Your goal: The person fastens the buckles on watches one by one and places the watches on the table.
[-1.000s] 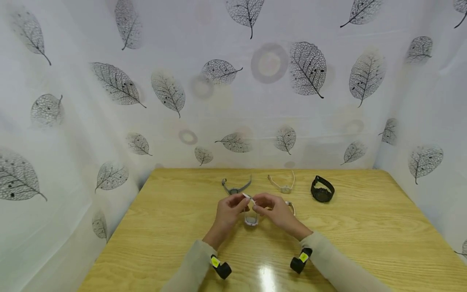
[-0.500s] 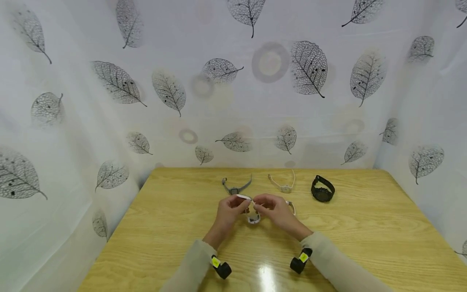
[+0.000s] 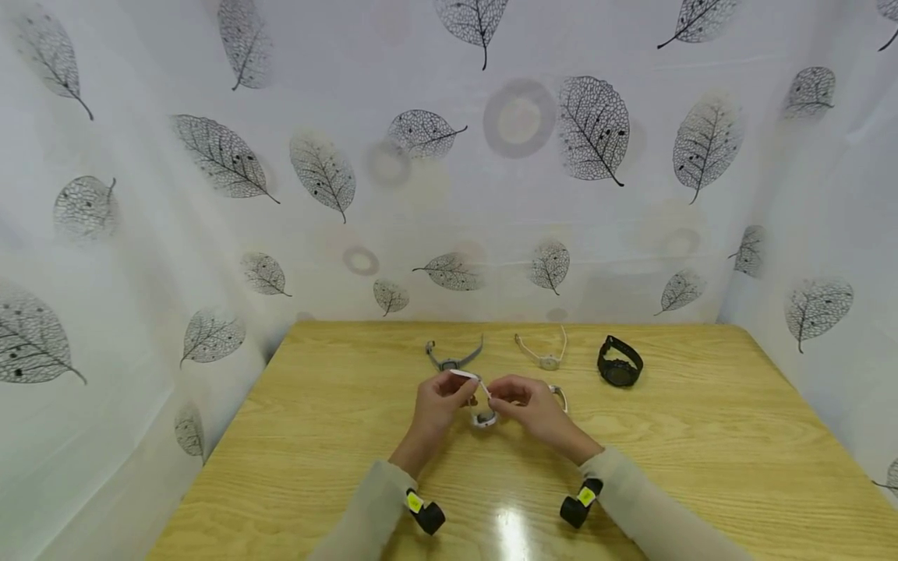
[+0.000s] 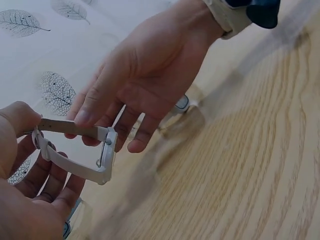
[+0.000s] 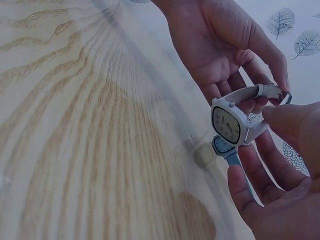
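Both hands hold a white wristwatch (image 3: 484, 421) above the table, its strap looped and its squarish case hanging below the fingers. My left hand (image 3: 436, 405) pinches the strap at the buckle end; in the left wrist view the strap's tan inner side (image 4: 60, 126) shows. The right hand (image 3: 529, 401) pinches the strap between thumb and fingers, close to the left fingertips. In the right wrist view the pale watch face (image 5: 227, 125) is turned toward the camera. Fingers hide part of the buckle.
On the wooden table (image 3: 701, 436) behind the hands lie a grey-blue watch (image 3: 449, 365), a slim white watch (image 3: 549, 362) and a black watch (image 3: 620, 374). Another white watch (image 3: 559, 396) is partly hidden by the right hand. A leaf-patterned curtain (image 3: 449, 210) surrounds the table.
The strap's white free end has swung left over the left fingers. The watch case has tilted, so its face shows less in the head view. Both hands stay nearly in place.
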`<state>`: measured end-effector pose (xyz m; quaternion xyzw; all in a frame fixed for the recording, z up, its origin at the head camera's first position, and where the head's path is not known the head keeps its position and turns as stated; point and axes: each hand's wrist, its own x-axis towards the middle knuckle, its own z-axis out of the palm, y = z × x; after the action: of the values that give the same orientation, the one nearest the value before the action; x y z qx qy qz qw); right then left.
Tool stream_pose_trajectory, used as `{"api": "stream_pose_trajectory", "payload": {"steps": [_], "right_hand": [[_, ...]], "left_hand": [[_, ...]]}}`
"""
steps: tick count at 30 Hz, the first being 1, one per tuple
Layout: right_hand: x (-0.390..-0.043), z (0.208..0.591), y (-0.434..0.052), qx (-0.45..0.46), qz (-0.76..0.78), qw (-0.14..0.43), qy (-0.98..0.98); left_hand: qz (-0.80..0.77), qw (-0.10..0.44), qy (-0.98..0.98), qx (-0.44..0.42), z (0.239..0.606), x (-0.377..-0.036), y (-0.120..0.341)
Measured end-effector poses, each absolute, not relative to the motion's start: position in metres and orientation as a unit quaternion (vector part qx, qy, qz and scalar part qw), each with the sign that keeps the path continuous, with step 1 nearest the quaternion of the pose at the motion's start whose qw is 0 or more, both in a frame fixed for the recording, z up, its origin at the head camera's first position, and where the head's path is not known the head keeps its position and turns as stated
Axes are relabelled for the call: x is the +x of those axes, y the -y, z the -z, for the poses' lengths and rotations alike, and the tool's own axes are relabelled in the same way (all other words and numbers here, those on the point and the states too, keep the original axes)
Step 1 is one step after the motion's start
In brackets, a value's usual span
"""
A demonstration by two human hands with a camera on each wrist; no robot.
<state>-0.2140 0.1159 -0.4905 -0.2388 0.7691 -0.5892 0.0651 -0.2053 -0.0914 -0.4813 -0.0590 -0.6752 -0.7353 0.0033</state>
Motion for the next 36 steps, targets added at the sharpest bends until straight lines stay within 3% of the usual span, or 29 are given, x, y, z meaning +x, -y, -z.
{"api": "stream_pose_trajectory", "payload": {"steps": [13, 23, 36], "right_hand": [[-0.213, 0.490, -0.114, -0.224, 0.586, 0.050, -0.777], [-0.218, 0.476, -0.124, -0.227, 0.595, 0.061, -0.769], [-0.229, 0.442, -0.121, -0.272, 0.513, 0.019, -0.814]], "left_hand": [[0.710, -0.003, 0.701, -0.062, 0.482, -0.202, 0.085], [0.659, 0.051, 0.746, -0.082, 0.473, -0.204, 0.082], [0.567, 0.115, 0.805, -0.134, 0.476, -0.210, 0.082]]}}
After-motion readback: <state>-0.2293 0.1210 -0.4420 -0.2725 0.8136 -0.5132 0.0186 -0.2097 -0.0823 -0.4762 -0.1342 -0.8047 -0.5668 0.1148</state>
